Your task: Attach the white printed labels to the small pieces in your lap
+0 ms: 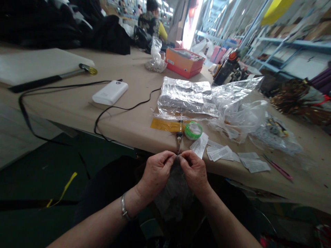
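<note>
My left hand [158,172] and my right hand [194,171] meet just past the table's front edge, thumbs and forefingers pinched together. Between the fingertips is the upper edge of a thin grey cloth-like piece [176,196], which hangs down over my lap. Right at the fingertips is the tip of a soldering-iron-like tool [179,137]; whether it touches the piece I cannot tell. Brown tape [164,124] lies across the tool's body on the table. A green-rimmed round tin [193,130] sits beside it, with printed white labels [219,152] to the right.
Shiny plastic packs [184,96] and a clear bag [240,117] lie behind the tin. Pink tweezers [279,168] rest near the front edge. A white power bank [110,93], black cord [129,108], hammer [57,77] and orange box [184,63] are farther off. A person [151,26] sits beyond.
</note>
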The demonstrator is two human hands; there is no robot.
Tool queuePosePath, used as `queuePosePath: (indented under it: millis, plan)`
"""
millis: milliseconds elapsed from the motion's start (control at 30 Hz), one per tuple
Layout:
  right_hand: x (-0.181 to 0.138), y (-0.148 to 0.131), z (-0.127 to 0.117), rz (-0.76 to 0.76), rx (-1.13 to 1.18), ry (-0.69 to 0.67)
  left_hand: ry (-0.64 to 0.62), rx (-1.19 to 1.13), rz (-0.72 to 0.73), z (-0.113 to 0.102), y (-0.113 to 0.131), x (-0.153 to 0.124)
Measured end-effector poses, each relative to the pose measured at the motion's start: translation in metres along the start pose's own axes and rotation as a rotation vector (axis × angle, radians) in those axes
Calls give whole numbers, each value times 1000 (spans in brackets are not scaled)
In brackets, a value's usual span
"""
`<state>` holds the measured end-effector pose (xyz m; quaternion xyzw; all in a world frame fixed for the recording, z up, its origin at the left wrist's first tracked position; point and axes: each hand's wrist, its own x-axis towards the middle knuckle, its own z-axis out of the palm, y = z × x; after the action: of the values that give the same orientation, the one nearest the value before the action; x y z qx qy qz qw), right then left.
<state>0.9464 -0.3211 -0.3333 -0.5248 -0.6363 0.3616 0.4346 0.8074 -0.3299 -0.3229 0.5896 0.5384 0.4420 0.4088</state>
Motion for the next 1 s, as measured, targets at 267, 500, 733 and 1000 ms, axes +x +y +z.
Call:
queuePosePath:
  millis: [267, 500, 733, 1000]
  plan:
    - [4, 3, 1, -29, -2, 43, 35, -35, 7, 3, -2, 4]
    - [-5, -1, -4, -28, 42, -16, 5, -33, -26, 1, 2, -4]
    - [-23, -3, -50, -353, -383, 18, -16, 2, -93, -6, -19, -12]
    - [-1, 17, -75, -567, -969, 135, -24, 141, -51, -6, -37, -16]
